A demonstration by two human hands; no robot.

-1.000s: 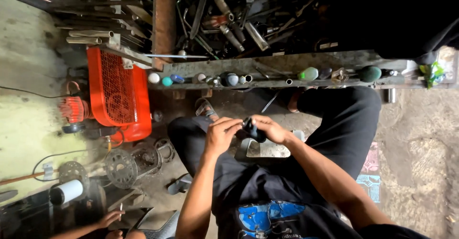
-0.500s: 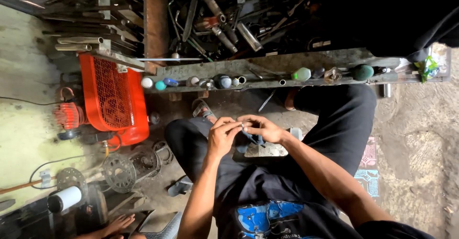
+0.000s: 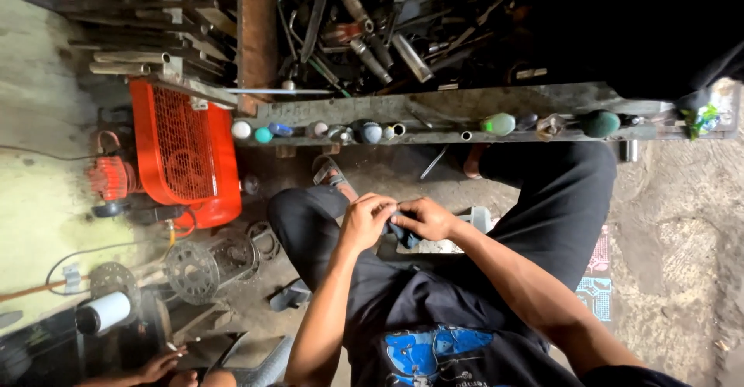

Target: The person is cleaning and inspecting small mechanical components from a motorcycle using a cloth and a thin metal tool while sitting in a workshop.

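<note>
Item one: we log the left hand and the right hand meeting over the lap, just below the long grey shelf rail, with fingertips touching each other. Both hands curl closed around a small dark part, which sits between them and pokes out beneath the right palm; it looks to be a dark, cloth-wrapped or rubbery piece, though the hands hide too much of it to say which. Item two: the rail itself carries a row of round-ended tool handles, among them a white knob, a teal knob, a pale green handle and a dark green handle. Item three: above the rail lies a heap of metal tools. Item four: left of the rail stands an orange compressor, and below that a toothed sprocket and a white cylinder lie on the floor. Item five: far below the rail's left end, at the bottom edge, another person's hand holds a thin stick-like thing.
</note>
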